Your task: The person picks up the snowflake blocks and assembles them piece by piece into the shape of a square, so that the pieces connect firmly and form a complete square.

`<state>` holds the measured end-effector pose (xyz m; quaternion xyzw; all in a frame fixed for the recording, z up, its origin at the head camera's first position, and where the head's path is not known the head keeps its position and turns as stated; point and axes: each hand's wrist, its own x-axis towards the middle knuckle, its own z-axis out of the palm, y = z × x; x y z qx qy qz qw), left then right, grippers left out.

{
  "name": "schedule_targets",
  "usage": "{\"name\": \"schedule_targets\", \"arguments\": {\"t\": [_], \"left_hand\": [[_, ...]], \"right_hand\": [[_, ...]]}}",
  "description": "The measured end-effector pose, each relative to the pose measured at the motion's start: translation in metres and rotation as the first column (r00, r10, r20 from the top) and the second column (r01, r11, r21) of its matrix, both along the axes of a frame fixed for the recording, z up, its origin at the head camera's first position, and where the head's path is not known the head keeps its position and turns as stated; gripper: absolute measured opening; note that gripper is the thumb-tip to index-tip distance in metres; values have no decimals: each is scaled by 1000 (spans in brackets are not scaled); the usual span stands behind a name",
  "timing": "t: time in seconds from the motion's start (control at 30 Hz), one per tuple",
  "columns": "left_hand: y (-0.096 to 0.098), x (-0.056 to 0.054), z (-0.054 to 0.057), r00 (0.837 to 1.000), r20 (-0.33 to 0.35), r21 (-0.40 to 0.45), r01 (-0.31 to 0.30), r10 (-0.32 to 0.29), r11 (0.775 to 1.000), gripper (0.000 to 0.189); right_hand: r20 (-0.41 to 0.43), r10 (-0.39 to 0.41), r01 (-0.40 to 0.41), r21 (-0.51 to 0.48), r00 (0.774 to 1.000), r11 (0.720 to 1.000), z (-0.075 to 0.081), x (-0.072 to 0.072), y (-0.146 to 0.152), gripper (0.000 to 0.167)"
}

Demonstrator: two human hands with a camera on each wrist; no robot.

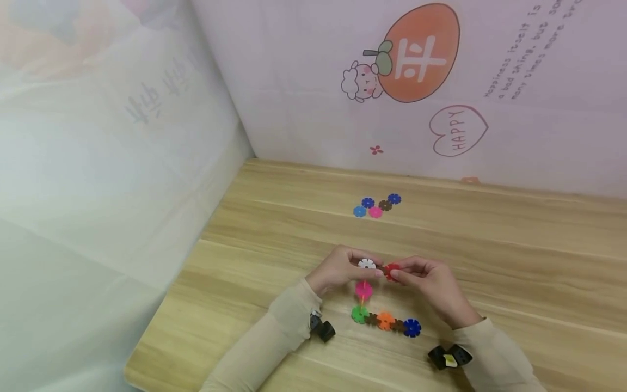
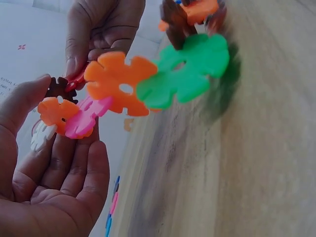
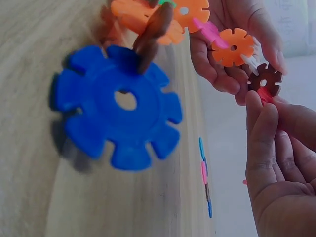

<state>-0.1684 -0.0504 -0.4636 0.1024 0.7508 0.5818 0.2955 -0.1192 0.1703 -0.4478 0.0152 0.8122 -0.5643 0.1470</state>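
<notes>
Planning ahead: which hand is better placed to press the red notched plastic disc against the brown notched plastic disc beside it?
Right, most likely. The right hand pinches the red disc, while the left hand holds the multicoloured plastic disc chain near the brown disc and could brace it.

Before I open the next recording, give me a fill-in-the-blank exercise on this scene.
The right hand pinches a notched plastic disc coloured ____.
In the head view's lower row, the orange notched plastic disc has two neighbours coloured ____.
On the far side of the wooden table, flat plastic discs number ____.
Missing words: red; brown; five.
</notes>
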Motion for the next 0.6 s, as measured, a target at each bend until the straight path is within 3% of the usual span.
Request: {"name": "schedule_targets", "arguments": {"t": [0.13, 0.4, 0.6], "left_hand": [[-2, 0, 0, 999, -30, -21, 26, -26, 999, 28], [-5, 0, 1, 993, -65, -20, 94, -95, 995, 23], [-10, -3, 3, 980, -133, -68, 139, -147, 988, 26]], "right_hand": [[-13, 34, -34, 4, 999, 999, -1, -1, 0, 29], [-31, 190, -190, -2, 981, 982, 6, -5, 4, 35], [-42, 230, -231, -24, 972, 973, 9, -10, 4, 36]]}}
